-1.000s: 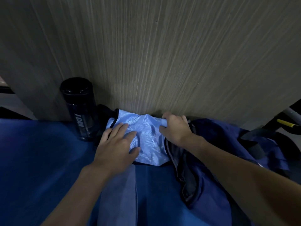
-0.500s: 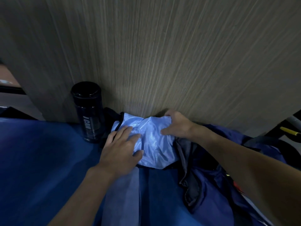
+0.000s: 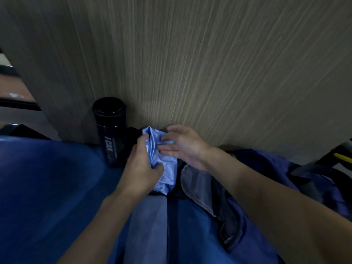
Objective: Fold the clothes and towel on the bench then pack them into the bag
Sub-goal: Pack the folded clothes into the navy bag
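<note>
A shiny light-blue garment (image 3: 165,169) lies bunched on the blue bench (image 3: 47,187) against the wooden wall. My left hand (image 3: 142,166) grips its left side, fingers curled round a gathered fold. My right hand (image 3: 182,144) hovers just right of the fold with fingers straight, fingertips touching the fabric. A folded grey-blue towel (image 3: 148,225) lies on the bench below my left hand. To the right sits the dark blue bag (image 3: 285,178), open, with dark and grey lining (image 3: 198,185) showing.
A black bottle (image 3: 111,134) with white lettering stands upright against the wall, just left of the garment. The wood-grain wall (image 3: 190,63) rises directly behind. A dark strap and a yellow-tipped object (image 3: 342,159) show at the far right edge.
My left hand went from pressing flat on the garment to gripping a gathered fold. My right hand let go of the far edge and opened. The garment is now bunched narrower.
</note>
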A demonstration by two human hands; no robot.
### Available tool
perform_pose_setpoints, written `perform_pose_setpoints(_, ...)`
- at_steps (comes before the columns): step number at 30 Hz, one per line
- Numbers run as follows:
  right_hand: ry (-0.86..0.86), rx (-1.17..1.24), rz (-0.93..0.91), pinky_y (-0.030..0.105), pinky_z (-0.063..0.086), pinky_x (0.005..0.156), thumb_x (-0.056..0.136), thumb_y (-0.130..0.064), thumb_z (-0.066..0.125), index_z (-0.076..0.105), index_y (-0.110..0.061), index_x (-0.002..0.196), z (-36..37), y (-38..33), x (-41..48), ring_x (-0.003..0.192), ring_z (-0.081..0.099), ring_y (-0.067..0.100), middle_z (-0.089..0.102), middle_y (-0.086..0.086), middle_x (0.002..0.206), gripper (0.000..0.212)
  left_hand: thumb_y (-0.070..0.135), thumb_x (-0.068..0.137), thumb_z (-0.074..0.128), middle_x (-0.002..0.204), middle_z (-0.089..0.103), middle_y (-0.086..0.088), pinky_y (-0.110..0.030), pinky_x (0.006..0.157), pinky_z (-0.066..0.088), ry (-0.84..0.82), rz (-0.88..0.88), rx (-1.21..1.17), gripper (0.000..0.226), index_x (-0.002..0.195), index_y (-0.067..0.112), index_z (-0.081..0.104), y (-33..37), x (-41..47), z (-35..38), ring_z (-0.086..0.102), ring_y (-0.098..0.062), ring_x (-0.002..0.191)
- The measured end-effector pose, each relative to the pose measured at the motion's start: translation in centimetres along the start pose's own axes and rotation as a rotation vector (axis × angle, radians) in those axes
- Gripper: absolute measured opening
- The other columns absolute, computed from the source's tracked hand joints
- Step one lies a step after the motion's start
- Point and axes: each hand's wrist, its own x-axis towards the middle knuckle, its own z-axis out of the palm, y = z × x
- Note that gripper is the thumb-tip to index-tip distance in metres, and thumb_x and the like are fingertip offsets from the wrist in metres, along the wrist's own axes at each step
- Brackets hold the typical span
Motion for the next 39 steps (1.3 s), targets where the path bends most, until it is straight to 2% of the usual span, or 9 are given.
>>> perform_pose_setpoints(3,0.242,-0.243,-0.094,0.006,0.044,0.056,0.092,-0.005,0.061,0.051,-0.010,0.121,-0.8,1.8,0.3,0.073,0.055,0.006,0.061,0.003,0.095,0.031,0.017,0.088,0.065,0.132,0.046,0.002,-0.035,0.102,0.031,0.076,0.000,0.381,0.074,0.149,0.027,0.026,-0.1,-0.1,0.4,0.040,-0.021,0.122)
perform_pose_setpoints(7,0.172,-0.160,0.084,0.029,0.055,0.087,0.080,-0.023,0.080,0.038,-0.013,0.132,-0.9,3.9,0.4,0.101,0.063,0.015,0.059,0.001,0.114,0.067,0.014,0.088,0.063,0.135,0.044,-0.002,-0.047,0.109,0.031,0.059,-0.036,0.356,0.071,0.149,0.026,0.029,-0.3,-0.1,0.3,0.040,-0.026,0.125)
perform_pose_setpoints(12,0.188,0.087,0.042,0.035,0.057,0.087,0.074,-0.017,0.085,0.042,-0.014,0.120,0.3,3.7,0.4,0.099,0.068,0.019,0.065,0.005,0.114,0.063,-0.005,0.087,0.056,0.138,0.045,0.001,-0.034,0.103,0.041,0.087,-0.019,0.053,0.072,0.147,0.029,0.035,-0.5,-0.1,-0.3,0.047,-0.018,0.126)
perform_pose_setpoints(17,0.157,0.230,-0.006,0.048,0.059,0.082,0.080,-0.005,0.077,0.064,-0.002,0.108,0.5,2.1,-0.9,0.090,0.073,0.031,0.074,0.018,0.099,0.032,-0.005,0.085,0.053,0.134,0.054,0.009,-0.040,0.107,0.045,0.089,0.030,-0.118,0.073,0.145,0.033,0.037,0.4,-0.3,-0.4,0.053,-0.009,0.124)
perform_pose_setpoints(22,0.128,0.297,-0.191,0.044,0.057,0.080,0.085,0.001,0.066,0.068,-0.003,0.106,-0.5,0.7,-4.1,0.086,0.070,0.031,0.071,0.023,0.097,0.022,0.033,0.081,0.075,0.138,0.039,0.009,0.003,0.094,0.031,0.211,0.084,-0.193,0.072,0.144,0.027,0.041,2.9,-0.8,-0.3,0.035,0.021,0.122)
perform_pose_setpoints(25,0.059,0.374,-0.263,0.041,0.057,0.079,0.088,0.002,0.063,0.067,-0.004,0.106,-1.6,-0.1,-7.0,0.087,0.068,0.028,0.070,0.016,0.093,0.019,0.049,0.073,0.081,0.130,0.054,0.016,-0.008,0.092,0.043,0.149,0.122,-0.311,0.073,0.135,0.031,0.048,4.7,-1.7,-0.3,0.051,0.012,0.118)
perform_pose_setpoints(29,-0.016,0.402,-0.317,0.048,0.055,0.090,0.089,0.002,0.063,0.062,-0.002,0.117,-3.4,-0.2,-10.9,0.099,0.068,0.034,0.068,0.022,0.107,0.029,0.023,0.081,0.081,0.096,0.072,0.010,-0.018,0.071,0.051,0.112,0.137,-0.414,0.037,0.113,0.018,0.063,6.5,-3.5,0.4,0.068,-0.002,0.086)
perform_pose_setpoints(35,0.158,0.081,-0.443,0.035,0.050,0.102,0.064,-0.012,0.081,0.048,-0.029,0.131,-9.4,1.0,-16.2,0.118,0.059,0.018,0.058,0.010,0.128,0.076,0.009,0.080,0.081,0.087,0.074,0.004,-0.019,0.068,0.051,-0.119,0.198,-0.322,0.027,0.101,0.022,0.070,9.4,-6.3,2.6,0.067,-0.004,0.077)
perform_pose_setpoints(39,0.015,-0.344,-0.422,0.019,0.039,0.106,0.064,-0.019,0.089,0.034,-0.037,0.144,-13.6,1.5,-19.9,0.128,0.048,-0.002,0.052,-0.007,0.136,0.098,0.002,0.078,0.076,0.093,0.072,0.015,-0.020,0.072,0.052,-0.397,0.320,0.004,0.048,0.105,0.042,0.067,12.5,-7.2,4.2,0.067,0.000,0.081)
